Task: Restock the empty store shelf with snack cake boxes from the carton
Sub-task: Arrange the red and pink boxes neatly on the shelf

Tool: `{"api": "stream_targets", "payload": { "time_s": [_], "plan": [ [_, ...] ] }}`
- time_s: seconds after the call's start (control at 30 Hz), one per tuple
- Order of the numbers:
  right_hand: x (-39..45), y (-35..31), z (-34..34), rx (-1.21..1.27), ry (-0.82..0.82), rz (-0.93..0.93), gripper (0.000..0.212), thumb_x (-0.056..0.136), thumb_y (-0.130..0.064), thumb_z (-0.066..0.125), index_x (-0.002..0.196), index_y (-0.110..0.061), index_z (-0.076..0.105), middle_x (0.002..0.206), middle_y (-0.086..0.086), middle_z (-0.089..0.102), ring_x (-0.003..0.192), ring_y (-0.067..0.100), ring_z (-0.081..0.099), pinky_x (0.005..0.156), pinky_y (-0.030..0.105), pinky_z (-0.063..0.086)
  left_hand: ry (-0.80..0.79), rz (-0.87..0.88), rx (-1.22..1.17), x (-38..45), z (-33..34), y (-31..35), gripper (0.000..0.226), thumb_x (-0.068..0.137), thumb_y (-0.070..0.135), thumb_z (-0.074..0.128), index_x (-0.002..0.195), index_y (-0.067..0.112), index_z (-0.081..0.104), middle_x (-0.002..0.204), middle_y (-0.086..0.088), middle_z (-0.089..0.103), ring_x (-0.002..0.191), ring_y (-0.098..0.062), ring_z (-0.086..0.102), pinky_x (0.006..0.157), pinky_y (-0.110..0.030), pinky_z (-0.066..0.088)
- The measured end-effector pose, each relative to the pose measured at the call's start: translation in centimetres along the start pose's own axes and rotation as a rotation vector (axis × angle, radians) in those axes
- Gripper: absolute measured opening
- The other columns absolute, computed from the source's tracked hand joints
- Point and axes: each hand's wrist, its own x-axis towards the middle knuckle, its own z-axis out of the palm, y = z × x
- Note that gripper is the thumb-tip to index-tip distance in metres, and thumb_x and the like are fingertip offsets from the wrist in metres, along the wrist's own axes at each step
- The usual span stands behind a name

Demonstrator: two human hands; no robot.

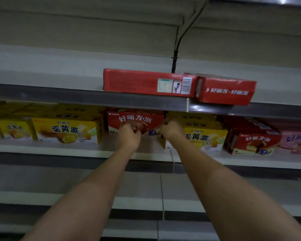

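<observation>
Both forearms reaching up and forward. Left hand [129, 134] curled against the front face of a red snack cake box [135, 123], fingers [135, 132] gripping low; right hand [172, 128] pinching the box's right edge. Box seated on the middle shelf [50, 148], between yellow boxes [66, 130] (a snug gap). Probably light, stiff cardboard, slick print; best held by opposite side edges, not crushed. Farther up, two red boxes [149, 83] lying flat on the upper shelf [59, 96].

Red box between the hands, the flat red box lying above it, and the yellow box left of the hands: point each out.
Red box between the hands [135, 120], head view, upper front face.
Flat red box [134, 82], head view, long side.
Yellow box [64, 130], head view, front face.
</observation>
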Motion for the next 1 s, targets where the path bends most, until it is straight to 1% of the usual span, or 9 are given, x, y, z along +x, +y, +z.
{"api": "stream_targets", "payload": {
  "time_s": [0.1, 0.27, 0.4, 0.53, 0.6, 0.7, 0.8, 0.9, 1.0],
  "plan": [
    [2.9, -0.9, 2.3, -0.209, -0.039, -0.068, 0.023, 0.094, -0.027, 0.055, 0.111, -0.014, 0.064, 0.117, 0.011, 0.064, 0.104, 0.03, 0.061, 0.08, 0.031, 0.045, 0.002, 0.015, 0.128, 3.8, -0.2, -3.0, 0.034, 0.086, 0.021, 0.061, 0.12, 0.019, 0.057, 0.121, -0.009, 0.059, 0.106, -0.031, 0.058, 0.083, -0.037, 0.049],
    [7.2, -0.6, 6.5, -0.459, 0.093, -0.188, 0.037, 0.094, -0.027, 0.053, 0.129, -0.016, 0.053, 0.132, 0.012, 0.056, 0.121, 0.031, 0.052, 0.094, 0.036, 0.045, 0.016, 0.047, 0.272, 8.7, 0.9, -5.4, 0.06, 0.083, 0.021, 0.064, 0.138, 0.017, 0.04, 0.143, -0.015, 0.037, 0.128, -0.037, 0.039, 0.104, -0.046, 0.04],
    [9.6, -0.9, 8.1, -0.729, 0.184, -0.385, 0.068, 0.089, -0.038, 0.057, 0.146, -0.014, 0.029, 0.149, 0.015, 0.033, 0.137, 0.034, 0.031, 0.114, 0.043, 0.027, 0.111, 0.176, 0.411, 10.8, 1.9, -6.0, 0.071, 0.082, 0.033, 0.068, 0.141, 0.014, 0.034, 0.143, -0.02, 0.033, 0.131, -0.038, 0.031, 0.109, -0.045, 0.031],
    [11.8, -0.9, 8.9, -0.694, 0.055, -0.234, 0.098, 0.08, -0.06, 0.06, 0.152, -0.016, 0.011, 0.157, 0.011, 0.016, 0.145, 0.031, 0.012, 0.119, 0.052, 0.005, 0.229, 0.342, 0.63, 12.1, 2.7, -6.7, 0.076, 0.079, 0.039, 0.068, 0.142, 0.014, 0.033, 0.143, -0.018, 0.034, 0.134, -0.036, 0.028, 0.115, -0.047, 0.018],
    [12.3, -0.4, 9.1, -0.739, 0.041, -0.216, 0.094, 0.083, -0.057, 0.059, 0.152, -0.016, 0.011, 0.158, 0.01, 0.015, 0.146, 0.03, 0.01, 0.118, 0.054, 0.005, 0.21, 0.368, 0.697, 12.6, 3.0, -6.9, 0.08, 0.079, 0.04, 0.066, 0.146, 0.016, 0.027, 0.148, -0.016, 0.029, 0.139, -0.034, 0.022, 0.117, -0.052, 0.006],
    [12.5, -0.1, 8.9, -0.867, 0.133, -0.274, 0.08, 0.088, -0.046, 0.058, 0.15, -0.018, 0.016, 0.156, 0.008, 0.02, 0.144, 0.03, 0.015, 0.117, 0.05, 0.012, 0.151, 0.355, 0.758, 13.2, 3.2, -6.6, 0.083, 0.08, 0.043, 0.064, 0.148, 0.02, 0.022, 0.154, -0.011, 0.021, 0.145, -0.032, 0.009, 0.113, -0.06, -0.006],
    [11.9, -0.6, 8.8, -0.905, 0.164, -0.302, 0.071, 0.091, -0.039, 0.053, 0.15, -0.019, 0.018, 0.156, 0.008, 0.022, 0.144, 0.031, 0.017, 0.116, 0.05, 0.013, 0.122, 0.388, 0.825, 13.1, 3.3, -5.6, 0.087, 0.076, 0.043, 0.066, 0.148, 0.026, 0.02, 0.156, -0.006, 0.019, 0.146, -0.032, 0.006, 0.109, -0.065, -0.008],
    [10.6, -0.4, 8.7, -0.813, 0.141, -0.261, 0.074, 0.09, -0.033, 0.055, 0.151, -0.021, 0.013, 0.156, 0.009, 0.017, 0.144, 0.033, 0.013, 0.115, 0.054, 0.014, 0.112, 0.383, 0.813, 12.3, 3.1, -4.3, 0.084, 0.078, 0.036, 0.065, 0.148, 0.032, 0.019, 0.155, -0.002, 0.023, 0.145, -0.032, 0.007, 0.108, -0.068, -0.009],
    [9.0, 0.2, 8.5, -0.714, 0.148, -0.269, 0.076, 0.088, -0.035, 0.06, 0.15, -0.023, 0.017, 0.154, 0.01, 0.022, 0.141, 0.034, 0.019, 0.109, 0.049, 0.025, 0.1, 0.307, 0.73, 10.7, 2.6, -3.6, 0.077, 0.081, 0.04, 0.06, 0.147, 0.032, 0.023, 0.155, 0.0, 0.022, 0.145, -0.028, 0.01, 0.109, -0.065, -0.008]
  ]
}}
